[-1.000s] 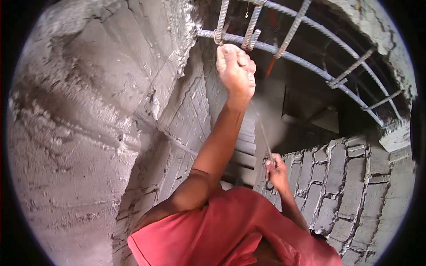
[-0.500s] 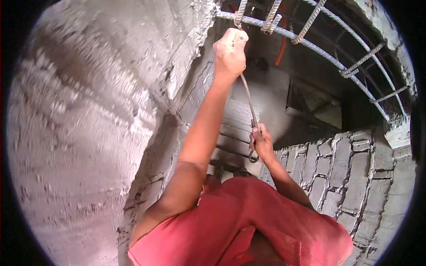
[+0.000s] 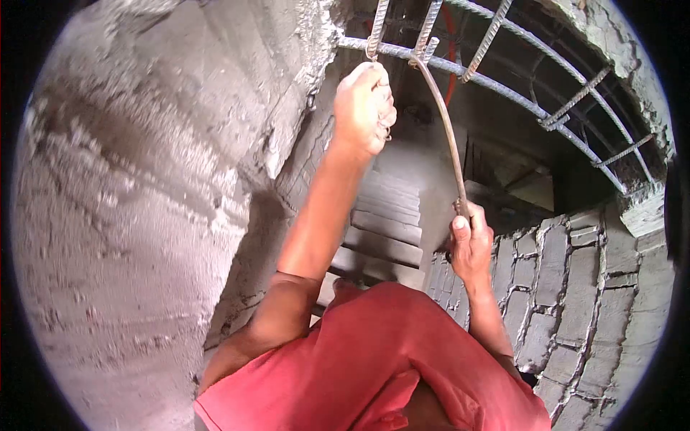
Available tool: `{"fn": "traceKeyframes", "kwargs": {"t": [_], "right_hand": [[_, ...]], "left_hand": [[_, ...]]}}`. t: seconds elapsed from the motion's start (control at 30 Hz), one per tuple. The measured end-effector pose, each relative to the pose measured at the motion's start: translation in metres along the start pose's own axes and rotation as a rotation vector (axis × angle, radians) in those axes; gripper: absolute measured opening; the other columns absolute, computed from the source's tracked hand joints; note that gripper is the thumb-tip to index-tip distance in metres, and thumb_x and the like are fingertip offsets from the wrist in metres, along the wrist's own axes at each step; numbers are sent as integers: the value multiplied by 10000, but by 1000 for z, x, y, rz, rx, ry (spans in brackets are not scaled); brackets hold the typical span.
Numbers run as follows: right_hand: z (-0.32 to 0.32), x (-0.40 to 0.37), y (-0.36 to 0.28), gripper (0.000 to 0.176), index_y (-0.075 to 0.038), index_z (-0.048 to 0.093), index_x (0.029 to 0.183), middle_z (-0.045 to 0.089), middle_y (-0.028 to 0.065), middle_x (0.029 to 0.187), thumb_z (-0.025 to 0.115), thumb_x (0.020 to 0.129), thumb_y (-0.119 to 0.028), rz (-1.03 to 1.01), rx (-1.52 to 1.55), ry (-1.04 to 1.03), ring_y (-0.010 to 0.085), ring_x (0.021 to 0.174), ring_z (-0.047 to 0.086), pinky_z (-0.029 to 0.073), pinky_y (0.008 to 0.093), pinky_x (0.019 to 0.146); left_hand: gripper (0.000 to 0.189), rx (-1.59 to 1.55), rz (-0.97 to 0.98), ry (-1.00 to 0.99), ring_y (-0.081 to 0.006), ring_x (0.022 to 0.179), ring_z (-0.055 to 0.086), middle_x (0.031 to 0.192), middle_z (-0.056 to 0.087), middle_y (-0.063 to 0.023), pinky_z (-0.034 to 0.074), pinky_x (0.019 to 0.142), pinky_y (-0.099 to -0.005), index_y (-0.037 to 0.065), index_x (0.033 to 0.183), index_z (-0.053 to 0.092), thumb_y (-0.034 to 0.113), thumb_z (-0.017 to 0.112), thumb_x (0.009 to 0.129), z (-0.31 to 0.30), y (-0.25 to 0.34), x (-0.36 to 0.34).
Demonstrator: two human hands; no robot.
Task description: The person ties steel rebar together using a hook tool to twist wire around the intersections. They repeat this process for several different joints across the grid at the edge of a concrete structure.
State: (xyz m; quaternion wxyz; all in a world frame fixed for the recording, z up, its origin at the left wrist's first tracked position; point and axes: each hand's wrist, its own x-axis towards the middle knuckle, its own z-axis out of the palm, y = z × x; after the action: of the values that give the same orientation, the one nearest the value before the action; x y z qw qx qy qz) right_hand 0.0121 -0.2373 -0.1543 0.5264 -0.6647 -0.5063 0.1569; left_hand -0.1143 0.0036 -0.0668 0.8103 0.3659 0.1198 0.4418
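Note:
My right hand (image 3: 471, 243) is closed round the lower end of a long, thin, slightly bent metal rod that looks like a rebar tying hook (image 3: 450, 136). Its upper tip touches the joint where a short upright bar meets the long curved rebar (image 3: 517, 99). Just below that rebar, my left hand (image 3: 361, 108) makes a fist at the foot of another ribbed bar (image 3: 378, 30). A small dark end of what looks like tie wire (image 3: 389, 134) pokes out under its fingers; the rest is hidden in the fist.
A rough concrete wall (image 3: 136, 201) rises close on the left. Rebar ribs form a curved grid at upper right, with an orange-red cable (image 3: 451, 50) behind them. A brick wall (image 3: 568, 287) stands at lower right. Steps or stacked boards (image 3: 381, 237) lie far below.
My right hand has swung right and slightly up with the hook, whose tip has moved from beside my left hand to the joint on its right. My left fist has dropped a little.

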Motion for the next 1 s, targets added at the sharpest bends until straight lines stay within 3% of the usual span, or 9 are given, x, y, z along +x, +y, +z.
{"fn": "traceKeyframes", "kwargs": {"t": [0.1,0.27,0.4,0.47,0.53,0.63,0.67,0.77,1.0], "right_hand": [[-7,14,-14,370,9,560,1174,596,106,722,498,1032,-326,-39,-96,-73,213,553,606,470,330,537],[-4,18,-8,339,20,565,1174,629,185,845,526,1019,-279,-90,-223,-81,335,700,660,510,374,645],[3,24,-10,318,26,568,1180,634,212,915,537,1013,-243,-193,-272,-56,365,767,672,521,380,686],[4,22,-9,309,22,567,1185,639,206,925,538,1011,-232,-211,-289,-44,375,774,671,525,385,694],[5,20,-10,303,17,569,1185,639,206,924,535,1011,-229,-120,-251,-47,386,773,666,523,392,694],[7,21,-4,308,17,566,1188,634,216,926,533,1012,-233,-187,-302,-13,388,768,663,517,399,689],[8,21,-3,308,19,564,1189,631,221,927,532,1012,-232,-170,-310,-22,387,765,662,515,399,687],[12,19,-3,310,22,559,1197,628,229,946,530,1012,-225,-216,-313,-3,399,776,654,515,398,695],[15,18,-8,315,31,555,1206,626,235,962,533,1008,-212,-214,-301,24,410,800,648,513,401,705]], "left_hand": [[256,595,634,104,-27,475,326,630,404,47,289,402,-209,90,819,505,222,486,1037,-26,-36,22],[208,717,821,171,-66,502,381,662,464,16,330,460,-225,57,837,517,155,494,1019,-39,-59,49],[148,957,1068,248,-197,549,533,669,555,-100,420,522,-352,3,874,547,77,459,968,-56,-65,81],[278,944,1042,293,-425,632,550,672,527,-207,408,569,-462,7,820,489,214,528,1002,-50,-67,77],[311,965,978,324,-425,614,528,664,509,-205,403,563,-460,6,809,481,242,532,1004,-53,-64,76],[195,981,1042,180,-159,532,491,668,522,-63,399,496,-321,26,856,531,162,494,990,-63,-62,68],[195,981,1041,184,-159,532,491,668,522,-63,399,496,-321,26,856,531,162,494,990,-63,-58,55],[190,597,636,-7,-4,549,351,672,446,58,285,464,-171,97,836,527,192,528,1000,-57,-46,23],[231,472,537,-41,-17,522,340,652,431,50,282,439,-187,104,834,509,242,513,1020,-54,-49,20]]}}
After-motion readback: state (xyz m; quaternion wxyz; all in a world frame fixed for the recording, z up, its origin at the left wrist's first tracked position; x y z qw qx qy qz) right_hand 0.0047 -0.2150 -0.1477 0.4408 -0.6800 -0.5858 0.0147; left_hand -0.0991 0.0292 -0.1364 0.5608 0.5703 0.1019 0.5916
